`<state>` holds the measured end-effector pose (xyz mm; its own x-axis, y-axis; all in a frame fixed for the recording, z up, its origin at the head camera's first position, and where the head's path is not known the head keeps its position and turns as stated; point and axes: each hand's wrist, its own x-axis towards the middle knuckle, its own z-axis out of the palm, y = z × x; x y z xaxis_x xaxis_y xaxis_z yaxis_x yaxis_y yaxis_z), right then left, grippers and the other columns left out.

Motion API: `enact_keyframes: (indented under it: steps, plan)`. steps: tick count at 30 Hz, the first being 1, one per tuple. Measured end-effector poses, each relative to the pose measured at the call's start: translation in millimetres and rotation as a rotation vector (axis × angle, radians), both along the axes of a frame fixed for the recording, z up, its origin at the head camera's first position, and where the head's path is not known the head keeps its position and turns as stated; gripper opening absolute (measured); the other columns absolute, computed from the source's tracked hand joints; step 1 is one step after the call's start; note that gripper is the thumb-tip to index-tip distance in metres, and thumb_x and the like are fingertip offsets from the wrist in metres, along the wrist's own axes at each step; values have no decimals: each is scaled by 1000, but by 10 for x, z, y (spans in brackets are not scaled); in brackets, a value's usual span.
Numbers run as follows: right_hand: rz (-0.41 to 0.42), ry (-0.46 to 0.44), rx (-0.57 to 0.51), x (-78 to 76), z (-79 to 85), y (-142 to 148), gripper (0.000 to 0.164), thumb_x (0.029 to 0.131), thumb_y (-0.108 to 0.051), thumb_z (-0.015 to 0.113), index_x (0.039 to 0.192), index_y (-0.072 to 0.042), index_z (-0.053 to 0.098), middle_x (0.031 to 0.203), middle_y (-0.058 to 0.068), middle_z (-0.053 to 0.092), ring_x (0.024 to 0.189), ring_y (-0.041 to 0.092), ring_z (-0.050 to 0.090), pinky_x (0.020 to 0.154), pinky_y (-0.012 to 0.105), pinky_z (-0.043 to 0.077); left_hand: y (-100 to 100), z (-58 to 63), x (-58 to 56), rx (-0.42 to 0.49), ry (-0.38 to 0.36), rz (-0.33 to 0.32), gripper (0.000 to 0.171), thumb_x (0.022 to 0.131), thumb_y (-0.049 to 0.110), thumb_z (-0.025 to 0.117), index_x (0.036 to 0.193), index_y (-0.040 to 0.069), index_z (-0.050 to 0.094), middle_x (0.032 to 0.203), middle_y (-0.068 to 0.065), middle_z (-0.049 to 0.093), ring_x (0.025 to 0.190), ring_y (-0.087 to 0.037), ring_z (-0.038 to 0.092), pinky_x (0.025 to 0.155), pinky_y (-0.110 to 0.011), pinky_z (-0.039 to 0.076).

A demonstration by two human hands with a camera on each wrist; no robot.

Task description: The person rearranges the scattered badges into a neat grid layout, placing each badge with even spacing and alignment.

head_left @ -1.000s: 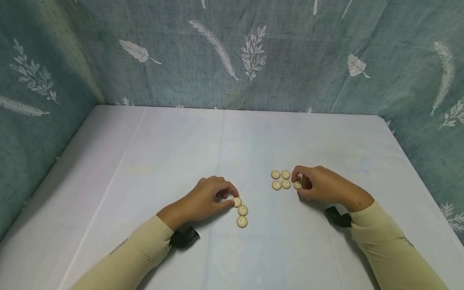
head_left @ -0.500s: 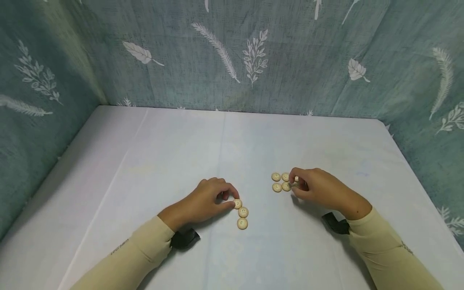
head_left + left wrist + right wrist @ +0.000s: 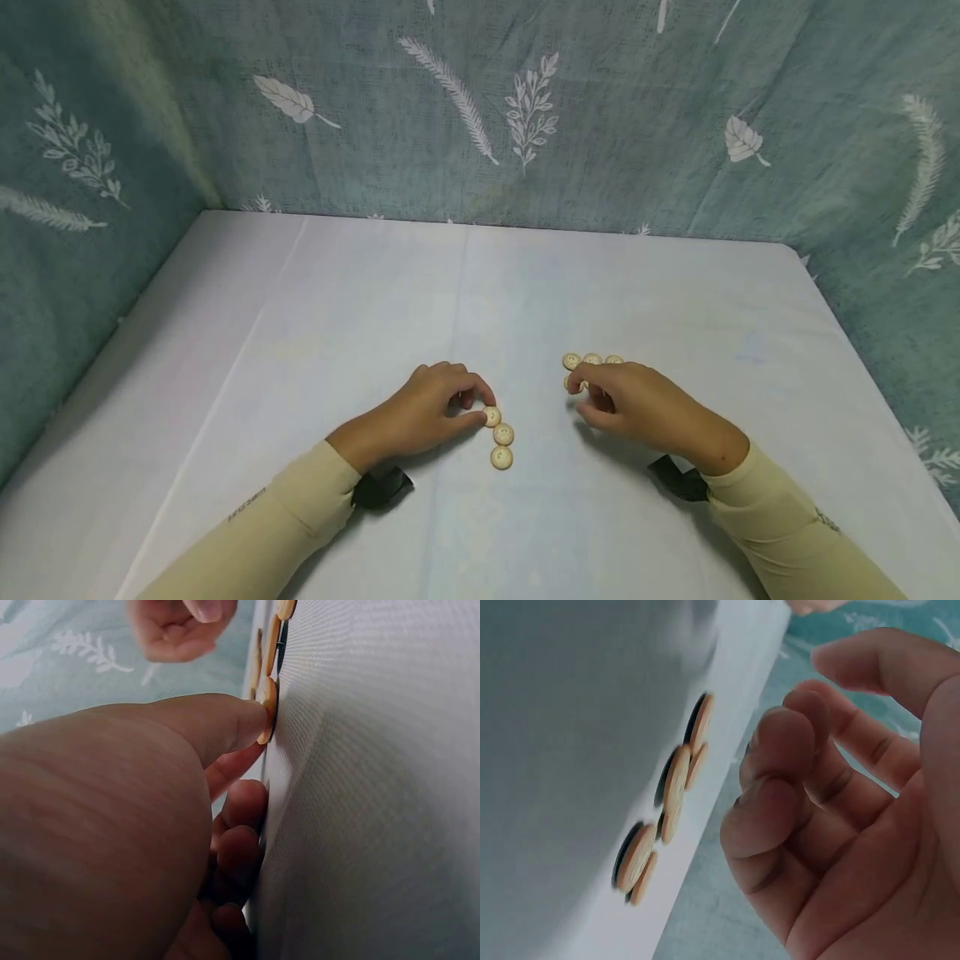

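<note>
My left hand (image 3: 427,412) pinches a round beige button (image 3: 492,417) between thumb and index finger, flat on the white table. A second button (image 3: 503,434) and a third button (image 3: 502,457) run down from it towards me, close together. In the left wrist view the thumb (image 3: 240,724) meets the button's rim (image 3: 267,712). My right hand (image 3: 645,408) hovers over a group of several buttons (image 3: 592,359), hiding part of the near row. The right wrist view shows its fingers (image 3: 769,750) loosely bent, thumb and index apart, nothing held. The grouped buttons (image 3: 676,776) lie in two rows.
White cloth covers the table (image 3: 360,300). A green curtain (image 3: 420,117) with white leaf prints stands along its back and sides. A black wrist strap (image 3: 382,490) sits below the left wrist, another strap (image 3: 678,479) below the right.
My right hand has let go of the button at the group's near right corner and moved left and towards me, over the near row. The left hand has kept its place and grip.
</note>
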<state>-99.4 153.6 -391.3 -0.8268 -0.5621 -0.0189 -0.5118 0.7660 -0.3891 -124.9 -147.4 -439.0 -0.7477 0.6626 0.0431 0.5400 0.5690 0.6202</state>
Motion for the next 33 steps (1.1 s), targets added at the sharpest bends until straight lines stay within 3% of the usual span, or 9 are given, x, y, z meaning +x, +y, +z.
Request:
enact_keyframes:
  steps: [13,20,26,33]
  plan:
    - [63,108,-35,105,-29,-184,14,89,-15,71,103,-16,67,72,-14,51,61,-5,41,61,19,42,4,16,-16,-3,17,6,13,90,29,75,102,31,70,82,13,53,79,-5,46,82,-34,31]
    - [105,104,-14,164,-60,-277,16,89,-15,71,105,-17,68,73,-14,55,62,-5,43,61,17,42,5,13,-18,-19,5,-1,12,91,30,74,103,31,69,82,13,52,80,-5,46,83,-34,31]
    - [150,151,-39,213,-73,-319,21,88,-13,72,108,-18,70,76,-12,57,65,-2,47,61,16,42,17,17,-36,-12,27,-4,12,91,29,74,102,31,69,82,13,52,80,-6,46,82,-34,32]
    - [223,132,-56,285,-105,-396,24,89,-16,74,112,-20,71,78,-11,58,62,-5,48,59,12,41,5,11,-22,-19,8,-7,12,91,31,74,103,31,69,83,13,53,81,-6,46,83,-34,32]
